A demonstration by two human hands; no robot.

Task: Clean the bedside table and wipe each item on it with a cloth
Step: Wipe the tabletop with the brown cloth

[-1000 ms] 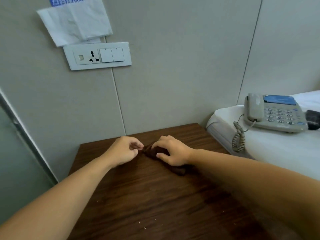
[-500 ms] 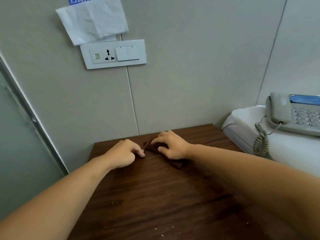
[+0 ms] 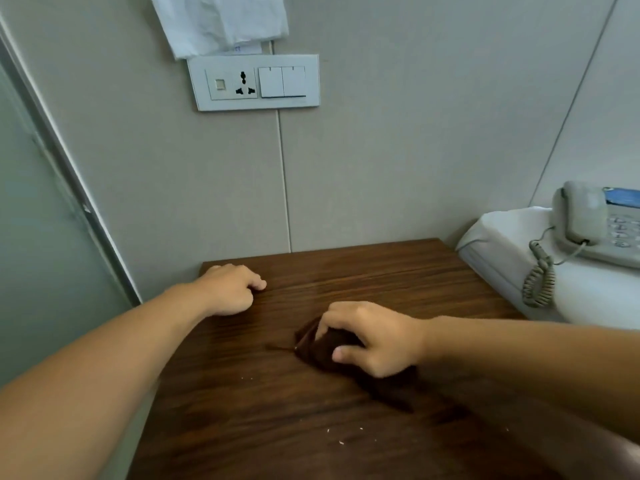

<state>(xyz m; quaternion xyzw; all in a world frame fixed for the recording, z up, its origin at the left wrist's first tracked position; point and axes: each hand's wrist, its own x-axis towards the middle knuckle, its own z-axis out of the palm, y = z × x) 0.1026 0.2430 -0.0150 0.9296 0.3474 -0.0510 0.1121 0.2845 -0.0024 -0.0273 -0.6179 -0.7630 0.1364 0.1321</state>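
Gripping a dark brown cloth (image 3: 332,344) bunched under its curled fingers and thumb, the person's right hand (image 3: 372,337) presses it down on the dark wood-grain bench (image 3: 363,275) — roughly mid-surface, a little right of centre. One thin strand of the cloth trails out to the left along the wood, and more of the fabric spreads back beneath the wrist.

The left hand (image 3: 230,289) rests near the bench's far left corner, well apart from the cloth, its fingers loosely curled with the tips touching the wood and nothing held in them.

A few pale crumbs (image 3: 341,442) lie scattered on the near part of the bench, closer to the camera than either hand.

On the beige wall panel behind, a white socket-and-switch plate (image 3: 258,83) is mounted above the bench, and a crumpled white paper (image 3: 221,22) hangs just over its top edge.

To the right, just beside the bench, the white-sheeted bed (image 3: 502,251) carries a grey corded telephone (image 3: 585,216) — handset in its cradle, coiled cord (image 3: 538,278) dangling down over the side of the mattress. The phone's keypad is partly cut off by the frame edge. At the far left stands a frosted glass panel (image 3: 34,237) with a metal frame.
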